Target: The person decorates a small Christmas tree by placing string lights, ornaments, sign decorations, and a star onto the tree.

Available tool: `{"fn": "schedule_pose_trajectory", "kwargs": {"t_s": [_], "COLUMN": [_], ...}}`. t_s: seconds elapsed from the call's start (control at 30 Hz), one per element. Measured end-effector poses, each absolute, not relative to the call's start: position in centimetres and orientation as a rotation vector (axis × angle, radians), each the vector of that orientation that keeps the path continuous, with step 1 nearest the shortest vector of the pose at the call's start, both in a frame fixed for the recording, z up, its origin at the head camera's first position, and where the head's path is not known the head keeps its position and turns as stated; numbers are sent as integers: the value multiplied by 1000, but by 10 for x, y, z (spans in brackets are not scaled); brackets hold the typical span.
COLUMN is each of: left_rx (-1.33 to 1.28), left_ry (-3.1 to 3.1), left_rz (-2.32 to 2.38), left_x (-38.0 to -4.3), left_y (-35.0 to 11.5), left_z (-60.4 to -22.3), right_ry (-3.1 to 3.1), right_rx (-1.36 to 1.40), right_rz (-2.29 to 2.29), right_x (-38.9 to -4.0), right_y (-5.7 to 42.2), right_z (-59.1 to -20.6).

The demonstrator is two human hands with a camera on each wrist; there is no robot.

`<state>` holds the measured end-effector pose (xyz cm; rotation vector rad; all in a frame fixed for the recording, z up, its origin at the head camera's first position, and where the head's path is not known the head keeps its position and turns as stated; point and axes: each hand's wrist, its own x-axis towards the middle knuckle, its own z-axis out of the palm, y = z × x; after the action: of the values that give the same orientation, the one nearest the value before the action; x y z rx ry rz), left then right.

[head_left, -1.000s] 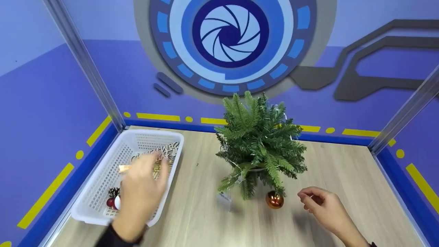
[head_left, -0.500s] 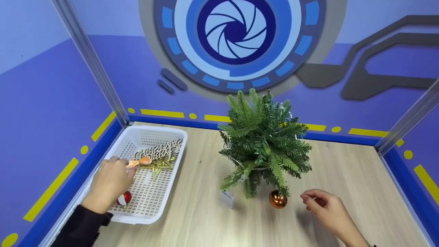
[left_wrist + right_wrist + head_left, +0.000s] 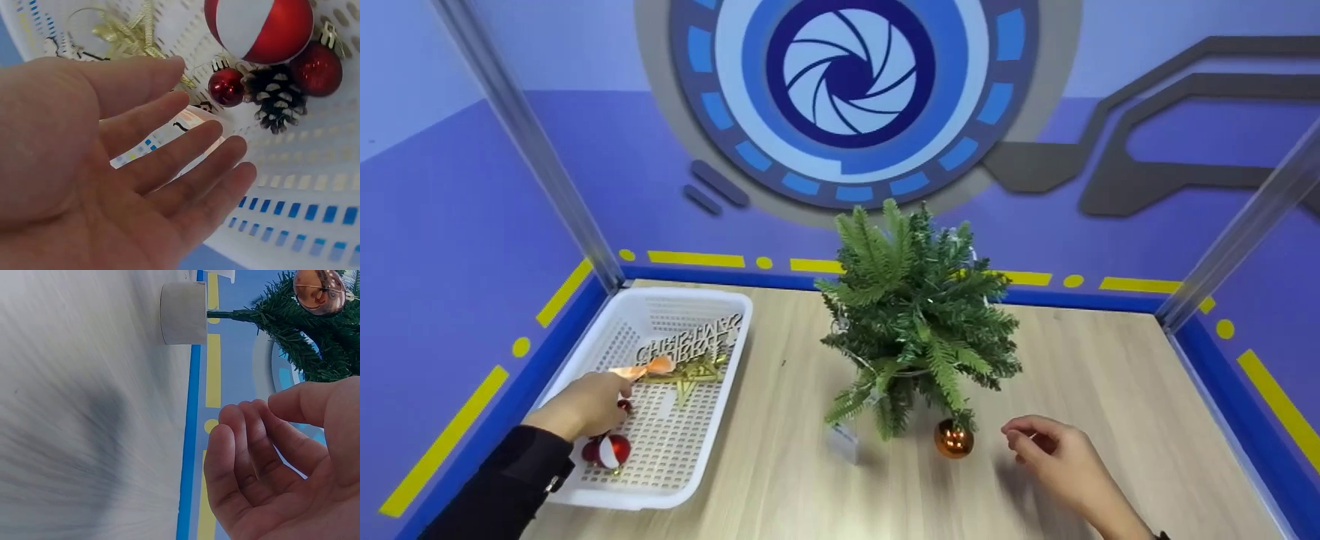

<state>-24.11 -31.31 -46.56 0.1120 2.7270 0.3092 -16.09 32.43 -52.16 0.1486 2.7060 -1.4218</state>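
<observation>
Tree [image 3: 919, 319] already bears a copper ball [image 3: 954, 439], while red balls [image 3: 318, 68], pinecone [image 3: 275, 95] and bow [image 3: 660, 365] lie unhung in the basket [image 3: 615, 499] at left, left hand [image 3: 589, 405] and right hand [image 3: 1054, 454] relaxed, empty.

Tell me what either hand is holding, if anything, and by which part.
Nothing is held: the left hand is empty over the white perforated plastic basket, the right hand empty beside the shiny copper-coloured ball.
</observation>
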Motion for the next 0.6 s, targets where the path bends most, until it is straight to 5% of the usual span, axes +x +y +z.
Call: {"fn": "schedule_pose_trajectory", "kwargs": {"t_s": [0.6], "left_rx": [219], "left_ry": [2663], "left_rz": [221], "left_x": [-274], "left_y": [-317], "left_z": [-486], "right_ry": [2731], "right_rx": [110], "right_rz": [-1437], "right_x": [-158], "right_y": [326], "right_z": [-525]}}
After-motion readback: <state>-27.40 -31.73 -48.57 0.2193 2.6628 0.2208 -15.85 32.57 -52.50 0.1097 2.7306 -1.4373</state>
